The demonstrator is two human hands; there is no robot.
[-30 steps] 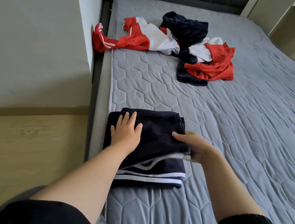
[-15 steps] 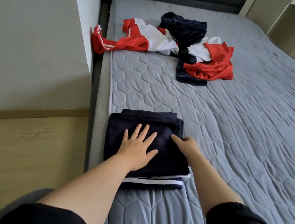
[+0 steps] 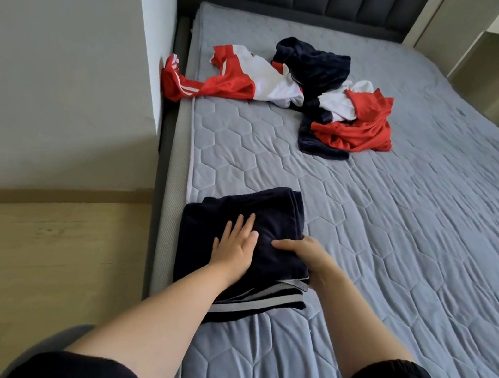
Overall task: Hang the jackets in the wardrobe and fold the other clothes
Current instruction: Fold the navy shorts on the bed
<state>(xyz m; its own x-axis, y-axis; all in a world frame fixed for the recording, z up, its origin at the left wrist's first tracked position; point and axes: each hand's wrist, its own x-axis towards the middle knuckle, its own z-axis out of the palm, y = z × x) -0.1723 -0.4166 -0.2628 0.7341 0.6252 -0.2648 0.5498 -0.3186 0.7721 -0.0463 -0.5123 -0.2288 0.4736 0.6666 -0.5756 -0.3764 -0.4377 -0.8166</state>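
The grey quilted mattress (image 3: pixel 414 251) fills the right and centre of the frame. In its upper centre lies a loose pile of clothes (image 3: pixel 330 103), red, white and dark, with one red striped sleeve hanging over the mattress's left edge against the wall (image 3: pixel 65 56).

At lower centre, by the mattress's left edge, sits the folded dark garment (image 3: pixel 270 212). Its long axis runs from the bottom of the frame upward, tilted slightly right, and its striped hem is at the lower end.

The left hand (image 3: pixel 232 247) lies flat on top of it, fingers straight and spread, pressing down. The right hand (image 3: pixel 305 253) holds the garment's right edge, thumb on top, the other fingers seemingly tucked under the fold where they cannot be seen.

This piece looks close to finished. The pile lies straight up-frame from both hands and well apart from them. The right hand stands slightly nearer to it, so reaching there probably means leaning forward over the folded piece.
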